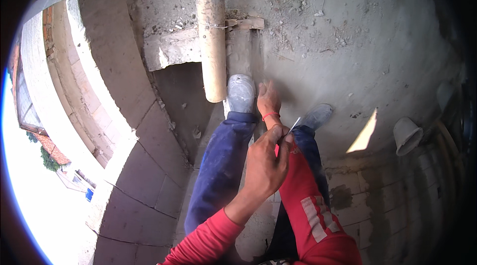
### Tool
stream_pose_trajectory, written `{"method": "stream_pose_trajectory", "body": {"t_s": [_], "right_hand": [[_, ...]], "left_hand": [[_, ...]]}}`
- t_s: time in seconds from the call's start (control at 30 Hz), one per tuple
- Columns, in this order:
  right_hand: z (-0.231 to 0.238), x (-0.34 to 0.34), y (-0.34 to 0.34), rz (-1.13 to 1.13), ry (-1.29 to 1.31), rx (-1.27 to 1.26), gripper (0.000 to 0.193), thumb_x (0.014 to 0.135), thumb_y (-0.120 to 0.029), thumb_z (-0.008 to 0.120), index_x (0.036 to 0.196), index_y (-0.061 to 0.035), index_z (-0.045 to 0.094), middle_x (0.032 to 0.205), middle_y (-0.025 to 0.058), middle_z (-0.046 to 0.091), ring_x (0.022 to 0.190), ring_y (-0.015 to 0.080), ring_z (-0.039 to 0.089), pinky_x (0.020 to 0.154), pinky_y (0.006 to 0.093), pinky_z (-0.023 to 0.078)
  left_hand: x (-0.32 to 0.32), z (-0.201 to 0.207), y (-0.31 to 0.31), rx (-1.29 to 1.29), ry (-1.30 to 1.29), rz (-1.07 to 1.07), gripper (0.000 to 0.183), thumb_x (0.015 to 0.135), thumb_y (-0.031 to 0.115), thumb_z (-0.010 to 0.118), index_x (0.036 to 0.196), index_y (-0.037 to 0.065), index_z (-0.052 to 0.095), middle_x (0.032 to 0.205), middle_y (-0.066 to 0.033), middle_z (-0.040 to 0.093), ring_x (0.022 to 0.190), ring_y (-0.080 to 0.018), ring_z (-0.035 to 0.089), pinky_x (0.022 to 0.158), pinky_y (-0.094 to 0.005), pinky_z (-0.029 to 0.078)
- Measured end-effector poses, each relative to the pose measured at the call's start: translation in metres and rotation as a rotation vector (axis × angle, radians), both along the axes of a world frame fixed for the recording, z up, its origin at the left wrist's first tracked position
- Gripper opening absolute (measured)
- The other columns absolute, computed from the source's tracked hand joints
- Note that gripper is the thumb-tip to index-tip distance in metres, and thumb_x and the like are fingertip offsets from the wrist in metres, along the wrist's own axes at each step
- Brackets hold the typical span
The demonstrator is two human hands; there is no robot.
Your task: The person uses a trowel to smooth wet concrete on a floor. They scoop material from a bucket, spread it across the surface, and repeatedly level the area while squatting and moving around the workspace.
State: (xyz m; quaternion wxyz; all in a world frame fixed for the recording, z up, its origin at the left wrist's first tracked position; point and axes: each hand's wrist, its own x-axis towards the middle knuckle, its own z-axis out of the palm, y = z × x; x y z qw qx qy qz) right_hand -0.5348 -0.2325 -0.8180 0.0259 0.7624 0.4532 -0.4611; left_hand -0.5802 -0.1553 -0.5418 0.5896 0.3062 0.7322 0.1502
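Observation:
My left hand (267,164) crosses over my right forearm at the red sleeve's cuff. Between its thumb and fingers is a thin white stick (295,124), its outer end pointing up and to the right; its exact kind is unclear. Beyond it my right hand (269,99), with a red string bracelet (271,115) at the wrist, reaches forward beside my dusty left shoe (241,93). Its fingers look stretched out and apart, with nothing visible in them. My other shoe (318,115) stands on the concrete floor to the right.
A stained, cream-coloured pipe (210,41) slants over a hole (183,101) in the floor, wired beside a broken wood piece (245,23). A block wall (144,165) with a bright opening runs along the left. A white bucket (407,136) lies tipped at right; rubble (318,14) litters the far floor.

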Motion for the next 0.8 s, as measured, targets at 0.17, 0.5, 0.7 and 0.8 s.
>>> {"method": "stream_pose_trajectory", "body": {"t_s": [0.17, 0.5, 0.7, 0.8], "right_hand": [[0.032, -0.003, 0.004, -0.185, -0.054, 0.083, 0.035, 0.103, -0.037, 0.054, 0.111, -0.0028, 0.055, 0.094, 0.0239, 0.070, 0.087, 0.0473, 0.067, 0.074, 0.0560, 0.051], [-0.014, 0.154, 0.088, 0.510, 0.057, -0.068, 0.048, 0.099, -0.054, 0.055, 0.123, -0.0144, 0.067, 0.113, 0.0164, 0.072, 0.108, 0.0393, 0.066, 0.092, 0.0497, 0.051], [-0.014, 0.174, 0.177, 0.491, 0.119, -0.127, 0.050, 0.096, -0.054, 0.061, 0.121, -0.0105, 0.069, 0.112, 0.0150, 0.072, 0.107, 0.0334, 0.068, 0.092, 0.0433, 0.052], [-0.023, 0.202, 0.160, 0.267, 0.116, 0.078, 0.048, 0.097, -0.048, 0.064, 0.123, -0.0079, 0.067, 0.112, 0.0163, 0.072, 0.106, 0.0329, 0.068, 0.092, 0.0421, 0.052]], "left_hand": [[0.004, 0.000, -0.005, 0.018, 0.011, 0.024, 0.008, 0.097, 0.005, 0.061, 0.096, -0.003, 0.060, 0.084, -0.0198, 0.066, 0.078, -0.0339, 0.068, 0.072, -0.0406, 0.051], [0.005, 0.002, 0.001, 0.001, 0.016, -0.022, 0.011, 0.100, 0.008, 0.059, 0.096, -0.003, 0.061, 0.081, -0.0150, 0.069, 0.078, -0.0274, 0.072, 0.072, -0.0361, 0.053], [0.011, 0.002, -0.005, 0.028, 0.010, -0.022, 0.011, 0.100, 0.008, 0.060, 0.096, -0.002, 0.061, 0.081, -0.0140, 0.069, 0.078, -0.0263, 0.071, 0.073, -0.0354, 0.053], [0.013, 0.001, -0.001, 0.056, 0.033, -0.013, 0.011, 0.100, 0.008, 0.060, 0.095, -0.002, 0.061, 0.081, -0.0138, 0.069, 0.078, -0.0261, 0.071, 0.073, -0.0353, 0.053]]}}
